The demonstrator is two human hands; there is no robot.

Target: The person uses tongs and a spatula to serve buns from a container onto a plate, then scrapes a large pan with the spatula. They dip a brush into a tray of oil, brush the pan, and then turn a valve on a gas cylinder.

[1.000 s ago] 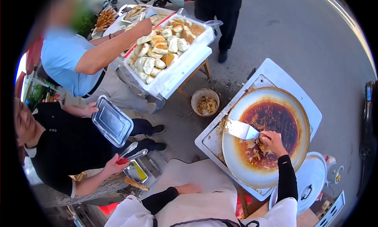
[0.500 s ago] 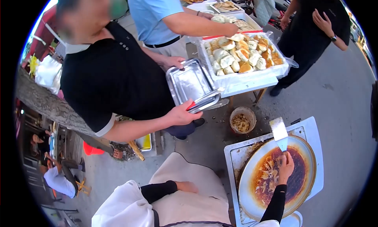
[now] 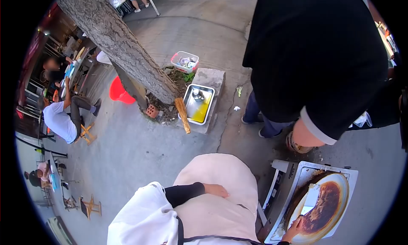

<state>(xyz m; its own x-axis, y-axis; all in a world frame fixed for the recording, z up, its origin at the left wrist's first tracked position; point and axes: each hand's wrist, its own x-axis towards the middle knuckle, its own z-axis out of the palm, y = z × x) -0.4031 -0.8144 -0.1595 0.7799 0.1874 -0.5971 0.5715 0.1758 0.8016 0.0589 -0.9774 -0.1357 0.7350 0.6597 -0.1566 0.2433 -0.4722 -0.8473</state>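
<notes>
My right hand is wrapped round the handle of a scraper with a wide flat metal blade. Its blade lies over the left part of a large round pan, whose middle is coated with dark brown residue. Beneath the pan is a white metal stove with greasy stains. Against the front of my beige apron rests my left hand, fingers loosely stretched and holding nothing.
A person in a black shirt bends just beyond the stove, partly hiding a bucket. Near the tree trunk stand a metal tray with yellow oil and a bottle, a clear tub and a red basin. People sit at far left.
My view has swung left, bringing the tree and oil tray in. The scraper has come down from the pan's far rim onto its left side. The black-shirted person has turned and moved right.
</notes>
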